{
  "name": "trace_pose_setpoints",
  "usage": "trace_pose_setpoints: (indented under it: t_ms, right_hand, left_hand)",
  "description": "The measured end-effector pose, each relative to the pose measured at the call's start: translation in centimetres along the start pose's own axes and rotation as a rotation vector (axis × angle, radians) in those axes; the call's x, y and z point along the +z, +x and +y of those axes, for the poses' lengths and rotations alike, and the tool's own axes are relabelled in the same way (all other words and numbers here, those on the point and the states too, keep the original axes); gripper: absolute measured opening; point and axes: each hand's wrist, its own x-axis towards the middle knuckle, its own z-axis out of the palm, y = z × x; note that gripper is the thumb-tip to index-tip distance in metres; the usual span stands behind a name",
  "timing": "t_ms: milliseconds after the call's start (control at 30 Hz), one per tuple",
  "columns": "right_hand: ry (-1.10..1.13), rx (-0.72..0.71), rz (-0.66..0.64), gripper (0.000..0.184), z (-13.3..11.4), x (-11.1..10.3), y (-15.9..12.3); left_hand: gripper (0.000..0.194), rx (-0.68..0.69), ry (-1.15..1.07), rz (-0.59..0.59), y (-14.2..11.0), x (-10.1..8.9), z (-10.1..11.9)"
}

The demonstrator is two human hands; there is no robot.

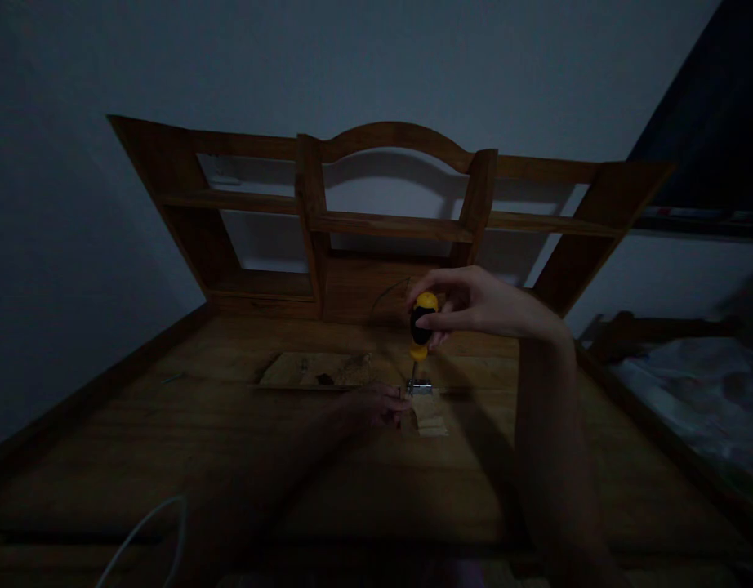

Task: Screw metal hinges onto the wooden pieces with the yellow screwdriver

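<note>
My right hand (459,306) is wrapped round the yellow and black handle of a screwdriver (421,325). The screwdriver stands nearly upright, its shaft reaching down to a small metal hinge (420,386) on the wooden desk (242,441). Just left of the hinge, my left hand (380,406) rests low over the desk with its fingers curled together; what they grip, if anything, is too dark to make out. A pale, rough patch (430,414) shows on the wood directly below the hinge.
Behind the hands rises a wooden shelf unit (392,222) with several compartments against the wall. A longer worn patch (315,370) lies left of the hinge. At lower left a white cable (149,516) loops up. Plastic-looking bags (701,400) lie beyond the right edge. The light is dim.
</note>
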Motion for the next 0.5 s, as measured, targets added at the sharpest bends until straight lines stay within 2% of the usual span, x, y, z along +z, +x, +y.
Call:
trace_pose_setpoints:
  t_ms: [233,400,500]
  right_hand:
    - [-0.017,-0.001,0.012,0.035,-0.16,0.49,-0.08]
    - [-0.313,-0.049,0.235,0.025,-0.22,0.76,0.08]
    - [-0.485,-0.044,0.353,0.025,-0.21,0.83,0.28]
  left_hand:
    - [0.033,0.01,-0.019,0.011,-0.61,0.6,0.41]
    - [0.034,0.004,-0.015,0.006,-0.53,0.45,0.31]
    - [0.033,0.014,0.007,-0.006,-0.32,0.11,0.1]
